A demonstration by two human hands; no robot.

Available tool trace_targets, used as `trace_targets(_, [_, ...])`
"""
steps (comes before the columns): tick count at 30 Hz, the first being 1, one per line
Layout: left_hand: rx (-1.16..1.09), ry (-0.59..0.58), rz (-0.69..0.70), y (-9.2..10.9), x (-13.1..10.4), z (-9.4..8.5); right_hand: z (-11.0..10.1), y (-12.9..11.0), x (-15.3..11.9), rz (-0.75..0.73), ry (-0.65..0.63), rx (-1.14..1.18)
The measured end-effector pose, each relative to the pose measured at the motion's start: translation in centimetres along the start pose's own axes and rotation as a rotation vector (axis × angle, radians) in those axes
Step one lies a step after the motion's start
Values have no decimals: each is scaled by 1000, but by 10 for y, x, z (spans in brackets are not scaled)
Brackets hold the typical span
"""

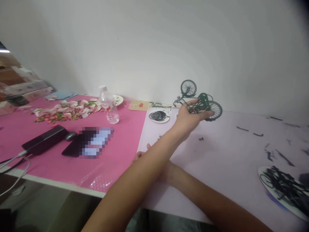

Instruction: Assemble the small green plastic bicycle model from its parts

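My left hand (185,121) is closed around a small dark green model bicycle (204,100), held above the pale table near the wall. The bicycle is tilted, one spoked wheel up at the left and the other by my fingertips at the right. My arms cross, the left over the right. Behind my left forearm, my right hand (166,172) is low over the table, mostly hidden; the fingertips that show are apart, with nothing visible in them. Beyond it lies a white plate (166,120) of black wheel-like parts. A tiny dark part (201,139) lies below the bicycle.
Dark bicycle parts (285,158) are scattered at right, near a plate (262,174) heaped with more. On the pink mat (120,145) are a phone (77,145), a black case-like object (44,140), a water bottle (109,108) and pink petal-like pieces (70,109). A wall (154,48) stands behind.
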State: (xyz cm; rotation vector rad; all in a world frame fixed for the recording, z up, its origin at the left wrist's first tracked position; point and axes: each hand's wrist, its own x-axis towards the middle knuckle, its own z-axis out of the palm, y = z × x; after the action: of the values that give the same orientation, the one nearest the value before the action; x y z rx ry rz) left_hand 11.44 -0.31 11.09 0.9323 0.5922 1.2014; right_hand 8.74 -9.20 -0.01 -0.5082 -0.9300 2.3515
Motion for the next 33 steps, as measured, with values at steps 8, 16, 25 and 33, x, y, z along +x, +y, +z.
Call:
trace_targets(8, [76,35,-2,-4,-10,-23,-4,-23,-4,-8,2,231])
trace_targets(16, [3,0,-38,-9,-5,-6,-4,-8,-6,170,-51,145])
trace_targets(25, [332,182,87,20,-20,-89,-29,-69,-6,-143,333,49])
trace_targets(33, [444,64,12,12,-24,-159,-69,-81,-2,-376,735,-447])
